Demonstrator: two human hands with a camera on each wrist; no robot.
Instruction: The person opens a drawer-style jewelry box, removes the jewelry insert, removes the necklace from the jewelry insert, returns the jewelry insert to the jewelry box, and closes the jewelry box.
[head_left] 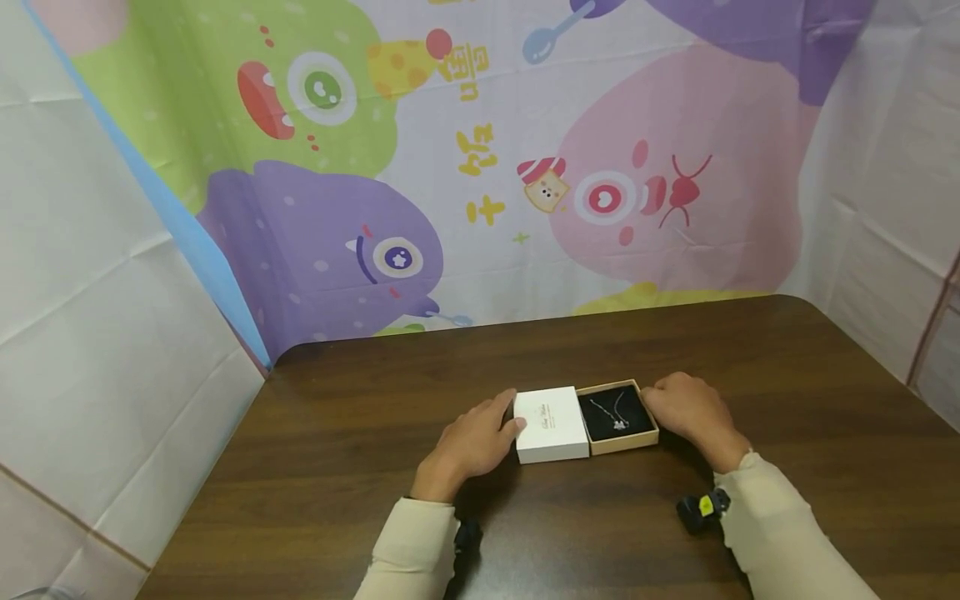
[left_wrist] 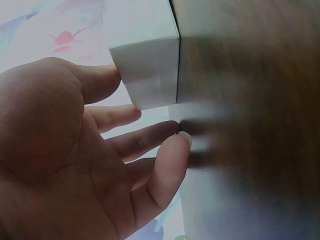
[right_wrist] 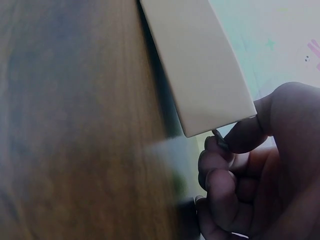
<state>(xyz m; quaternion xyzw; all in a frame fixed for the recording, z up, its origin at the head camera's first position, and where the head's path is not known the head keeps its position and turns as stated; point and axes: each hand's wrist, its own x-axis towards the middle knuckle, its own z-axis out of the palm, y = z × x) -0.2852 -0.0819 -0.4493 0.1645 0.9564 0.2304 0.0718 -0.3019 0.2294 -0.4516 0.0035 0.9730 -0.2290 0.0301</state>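
Note:
A white jewelry box sleeve [head_left: 551, 425] with small gold lettering lies on the table. Out of its right end extends a tan-edged drawer [head_left: 624, 446], lined in black. On the lining rests a silver necklace [head_left: 618, 421] with a small pendant. My left hand [head_left: 474, 437] holds the sleeve at its left end, thumb and index finger at its edges; the other fingers [left_wrist: 142, 140] reach past below the box in the left wrist view. At the drawer's right end my right hand [head_left: 693, 408] has curled fingers and pinches a small dark pull tab [right_wrist: 219, 137].
The brown wooden table [head_left: 360, 433] spreads around the box. Behind it hangs a cloth [head_left: 495, 275] printed with cartoon monsters, and pale panels [head_left: 112, 292] flank both sides. A black wrist camera [head_left: 701, 510] sits by the right sleeve cuff.

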